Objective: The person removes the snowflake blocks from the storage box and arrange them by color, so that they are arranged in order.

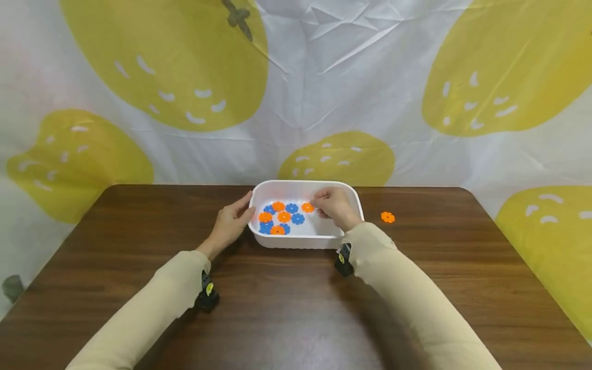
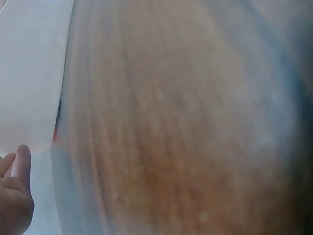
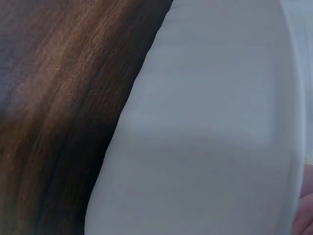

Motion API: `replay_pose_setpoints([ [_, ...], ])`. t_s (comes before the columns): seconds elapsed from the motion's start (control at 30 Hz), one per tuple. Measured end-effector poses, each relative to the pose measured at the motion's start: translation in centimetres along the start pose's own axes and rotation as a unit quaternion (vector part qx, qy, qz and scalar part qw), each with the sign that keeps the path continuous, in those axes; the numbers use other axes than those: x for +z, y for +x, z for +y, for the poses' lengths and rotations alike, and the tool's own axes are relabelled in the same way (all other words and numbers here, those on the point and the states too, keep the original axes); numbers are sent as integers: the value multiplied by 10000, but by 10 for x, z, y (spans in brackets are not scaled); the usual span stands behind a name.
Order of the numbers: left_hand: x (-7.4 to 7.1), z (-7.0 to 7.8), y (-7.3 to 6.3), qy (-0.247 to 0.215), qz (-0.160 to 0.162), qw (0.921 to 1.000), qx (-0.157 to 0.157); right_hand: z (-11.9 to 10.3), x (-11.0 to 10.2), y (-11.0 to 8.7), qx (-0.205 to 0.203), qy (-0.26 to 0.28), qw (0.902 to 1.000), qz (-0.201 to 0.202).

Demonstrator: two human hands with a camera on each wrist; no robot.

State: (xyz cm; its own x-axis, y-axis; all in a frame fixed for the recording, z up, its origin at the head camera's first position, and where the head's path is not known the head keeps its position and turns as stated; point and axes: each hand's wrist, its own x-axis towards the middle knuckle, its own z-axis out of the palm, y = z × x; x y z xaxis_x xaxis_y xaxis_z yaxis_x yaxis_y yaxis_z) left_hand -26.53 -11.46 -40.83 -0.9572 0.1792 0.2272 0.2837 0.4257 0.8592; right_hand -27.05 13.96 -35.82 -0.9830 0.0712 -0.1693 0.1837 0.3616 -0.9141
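A white plastic bin [image 1: 305, 242] stands at the far edge of the table. Several blue discs [image 1: 298, 219] and orange discs [image 1: 284, 217], notched around the rim like flowers, lie mostly in its left half. At the bin's left wall, my left hand [image 1: 227, 226] rests with its fingers and thumb extended against the side. Inside the bin, my right hand [image 1: 336, 206] pinches the right edge of an orange notched disc [image 1: 307, 207] between thumb and fingertips. The left wrist view catches part of the left hand [image 2: 15, 191] beside the white wall.
Another orange notched disc [image 1: 387, 217] lies on the brown wooden table [image 1: 277, 308], right of the bin. Behind the table hangs a white cloth [image 1: 203, 154] with large yellow fruit prints. Both forearms wear cream sleeves and black wrist cameras [image 1: 344, 261].
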Motion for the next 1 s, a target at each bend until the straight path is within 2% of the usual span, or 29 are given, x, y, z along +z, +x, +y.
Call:
replay_pose_setpoints([
  [0.1, 0, 1, -1, 29, 13, 10000, 16, 1, 5, 4, 111, -5, 9999, 123],
  [0.23, -1, 1, -3, 88, 63, 9999, 11, 4, 10, 10, 234, -302, 9988, 290],
  [0.5, 1, 2, -8, 89, 34, 9999, -51, 12, 13, 18, 306, -892, 9948, 379],
  [0.8, -2, 4, -8, 81, 89, 9999, -21, 14, 18, 20, 494, -661, 9962, 286],
  [1.0, -4, 3, -8, 129, 68, 9999, -32, 13, 23, 22, 562, -883, 9941, 301],
])
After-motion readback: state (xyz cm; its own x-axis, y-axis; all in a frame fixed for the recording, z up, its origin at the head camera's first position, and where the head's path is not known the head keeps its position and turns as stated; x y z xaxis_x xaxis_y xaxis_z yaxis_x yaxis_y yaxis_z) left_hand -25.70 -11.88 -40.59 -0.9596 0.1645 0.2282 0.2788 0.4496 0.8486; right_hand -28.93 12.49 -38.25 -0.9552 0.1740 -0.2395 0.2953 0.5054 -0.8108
